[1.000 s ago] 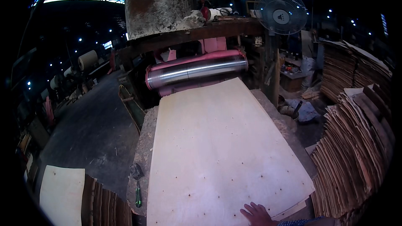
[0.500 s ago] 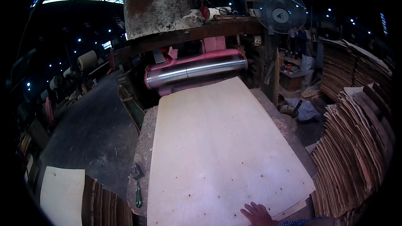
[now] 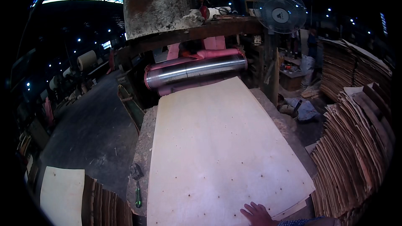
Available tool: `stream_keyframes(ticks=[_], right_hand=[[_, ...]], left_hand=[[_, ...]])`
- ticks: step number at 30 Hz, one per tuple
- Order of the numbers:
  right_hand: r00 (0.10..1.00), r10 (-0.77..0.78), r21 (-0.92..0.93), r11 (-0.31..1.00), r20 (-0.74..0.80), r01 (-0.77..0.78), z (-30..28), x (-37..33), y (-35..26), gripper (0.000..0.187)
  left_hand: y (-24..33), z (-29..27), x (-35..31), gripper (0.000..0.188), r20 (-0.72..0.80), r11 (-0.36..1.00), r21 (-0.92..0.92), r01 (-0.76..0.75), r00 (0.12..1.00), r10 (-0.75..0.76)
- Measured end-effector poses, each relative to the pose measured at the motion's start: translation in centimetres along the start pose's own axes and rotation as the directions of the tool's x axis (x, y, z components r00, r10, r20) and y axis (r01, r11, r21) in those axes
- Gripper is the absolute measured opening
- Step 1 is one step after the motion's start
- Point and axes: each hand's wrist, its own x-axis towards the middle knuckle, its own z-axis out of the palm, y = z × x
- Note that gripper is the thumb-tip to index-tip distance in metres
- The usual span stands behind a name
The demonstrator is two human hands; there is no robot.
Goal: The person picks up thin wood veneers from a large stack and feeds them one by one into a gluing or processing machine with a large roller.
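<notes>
A stack of pale wood veneer sheets (image 3: 209, 142), dotted with small dark knots, lies in front of me. My right hand (image 3: 256, 215) rests on its near right part, fingers spread, palm down and holding nothing. A blue patterned sleeve (image 3: 301, 222) covers that forearm. My left hand is out of view. Past the far edge of the sheets sits a shiny metal roller (image 3: 197, 71) with wet pink coating around it. A green utility knife (image 3: 138, 196) lies left of the sheets, below a dark tool-like item (image 3: 136, 170) I cannot make out.
Tall stacks of brown veneer (image 3: 347, 150) stand close on the right. Another veneer stack (image 3: 63, 196) is at the lower left. A fan (image 3: 279, 14) and a large stained drum (image 3: 157, 6) stand over the machine frame. A dark floor (image 3: 96, 134) runs along the left.
Behind the roller, a dark and reddish shape has shifted from the left toward the middle. A distant person at the right has moved slightly. My right hand and the sheets stay put.
</notes>
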Motion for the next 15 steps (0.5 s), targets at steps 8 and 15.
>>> stream_keyframes(ticks=[8,15], right_hand=[[1.000,-0.007,-0.004,1.000,-0.015,0.007,0.16,0.01,0.09,0.100],[1.000,-0.002,0.002,1.000,-0.013,0.002,0.12,0.02,0.08,0.100]], left_hand=[[0.05,0.04,0.02,0.032,0.005,1.000,0.001,0.000,1.000,0.000],[0.04,0.27,-0.31,0.031,-0.006,1.000,0.011,-0.008,1.000,0.008]])
